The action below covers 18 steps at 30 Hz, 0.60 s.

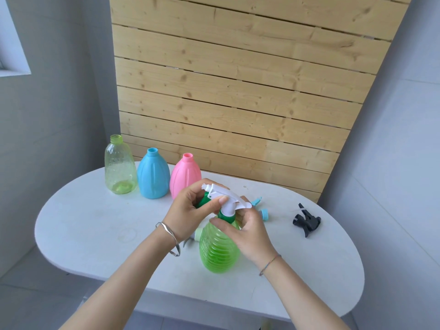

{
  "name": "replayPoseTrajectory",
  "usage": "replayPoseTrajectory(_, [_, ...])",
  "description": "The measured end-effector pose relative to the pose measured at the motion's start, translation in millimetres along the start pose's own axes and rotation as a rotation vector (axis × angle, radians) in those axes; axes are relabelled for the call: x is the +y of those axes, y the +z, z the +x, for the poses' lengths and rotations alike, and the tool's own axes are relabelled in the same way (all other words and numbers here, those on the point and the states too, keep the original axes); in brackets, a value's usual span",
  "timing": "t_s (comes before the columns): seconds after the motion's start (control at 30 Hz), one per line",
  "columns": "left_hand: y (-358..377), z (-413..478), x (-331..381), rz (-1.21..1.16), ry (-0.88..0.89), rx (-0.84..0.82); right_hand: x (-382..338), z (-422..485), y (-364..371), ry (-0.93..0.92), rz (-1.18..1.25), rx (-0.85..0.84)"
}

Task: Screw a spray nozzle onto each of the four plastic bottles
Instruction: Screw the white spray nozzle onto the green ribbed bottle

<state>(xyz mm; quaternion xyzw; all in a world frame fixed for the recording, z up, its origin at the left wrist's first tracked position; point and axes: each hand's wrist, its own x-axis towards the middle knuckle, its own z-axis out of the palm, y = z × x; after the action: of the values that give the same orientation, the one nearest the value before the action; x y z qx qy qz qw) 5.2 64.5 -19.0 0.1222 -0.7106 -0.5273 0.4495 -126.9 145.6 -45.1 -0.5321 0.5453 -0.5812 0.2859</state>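
head view, looking down, close above table (95, 234)

White oval table (95, 234), pine slat panel (238, 79), grey walls (59, 103)

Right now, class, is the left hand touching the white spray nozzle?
Touching. The head view shows the left hand gripping the white spray nozzle, thumb pressed across its top.

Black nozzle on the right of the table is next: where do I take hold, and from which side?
Pinch the black nozzle by its thick middle body, coming straight down with the right hand, the nearer one. It lies flat on its side on the table with bare surface all round; the thin tube on its far end is too slight to hold.
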Motion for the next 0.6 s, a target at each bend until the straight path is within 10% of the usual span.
replayPoseTrajectory(0.6, [-3.0, 2.0, -2.4, -0.033, -0.012, -0.044, -9.4, 3.0, -14.2, 0.090, 0.080, -0.188])
